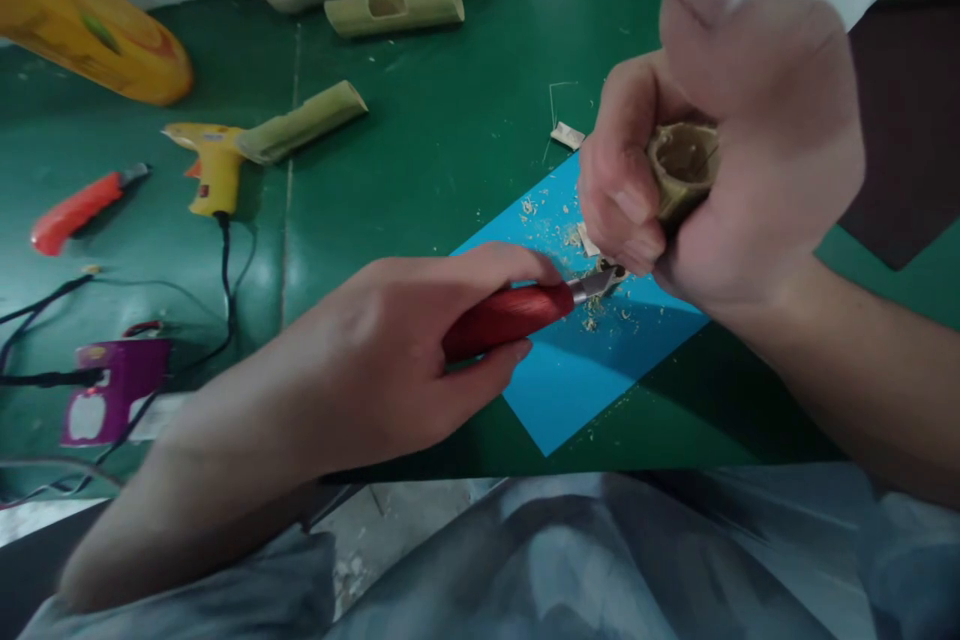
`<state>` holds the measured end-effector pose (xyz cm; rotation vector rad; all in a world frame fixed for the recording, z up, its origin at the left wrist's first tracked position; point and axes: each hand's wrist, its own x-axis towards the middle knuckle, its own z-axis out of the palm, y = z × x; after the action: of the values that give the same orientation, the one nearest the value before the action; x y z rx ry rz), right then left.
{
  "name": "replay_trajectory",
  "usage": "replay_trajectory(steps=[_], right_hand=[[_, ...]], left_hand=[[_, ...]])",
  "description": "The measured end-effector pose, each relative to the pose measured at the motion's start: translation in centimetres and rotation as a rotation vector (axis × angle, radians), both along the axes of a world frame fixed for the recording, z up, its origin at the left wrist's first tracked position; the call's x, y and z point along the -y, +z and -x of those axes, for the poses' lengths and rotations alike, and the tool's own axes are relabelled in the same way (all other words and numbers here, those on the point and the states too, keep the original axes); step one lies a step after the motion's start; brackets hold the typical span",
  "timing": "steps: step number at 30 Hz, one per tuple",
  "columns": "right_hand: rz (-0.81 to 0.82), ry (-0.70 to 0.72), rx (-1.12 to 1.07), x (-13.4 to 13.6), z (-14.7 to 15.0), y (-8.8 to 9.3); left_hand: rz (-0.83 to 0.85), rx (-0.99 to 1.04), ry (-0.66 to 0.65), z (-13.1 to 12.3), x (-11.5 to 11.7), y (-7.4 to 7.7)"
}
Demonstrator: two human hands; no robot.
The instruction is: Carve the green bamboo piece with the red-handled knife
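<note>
My left hand (390,350) is closed around the red handle of a carving knife (517,318), whose short metal blade points right, just below my other hand's fingers. In my right hand (757,130), raised over the table, is a bamboo piece (684,165); its hollow end faces me and the fingers wrap round it. Most of its length is hidden by that hand. Beneath both hands lies a blue sheet (555,410) scattered with pale shavings (592,305). Whether the blade touches the bamboo I cannot tell.
Several cut bamboo tubes (420,8) lie at the back of the green table (420,170). Leftward are a yellow glue gun (217,165) against a bamboo tube (307,123), a red utility knife (79,210), a purple box (112,390) with cables and a yellow bottle (97,30).
</note>
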<state>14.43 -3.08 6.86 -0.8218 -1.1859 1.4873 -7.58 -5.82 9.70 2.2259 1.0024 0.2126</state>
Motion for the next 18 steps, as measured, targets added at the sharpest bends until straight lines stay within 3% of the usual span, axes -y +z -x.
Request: replay_trajectory(steps=[3,9,14,18], right_hand=[[-0.147,-0.008,0.05,-0.1,-0.1,-0.2],[-0.101,-0.04,0.089,-0.1,0.1,-0.1],[0.029,-0.133,0.146,0.4,1.2,1.4],[0.0,-0.191,0.205,0.7,1.9,2.1]], left_hand=[[-0.004,0.007,-0.001,-0.4,0.2,-0.6],[-0.07,0.043,-0.016,-0.5,0.8,-0.8],[-0.006,0.068,-0.035,-1.2,0.9,-1.4],[0.001,0.122,-0.019,-1.6,1.0,-2.1]])
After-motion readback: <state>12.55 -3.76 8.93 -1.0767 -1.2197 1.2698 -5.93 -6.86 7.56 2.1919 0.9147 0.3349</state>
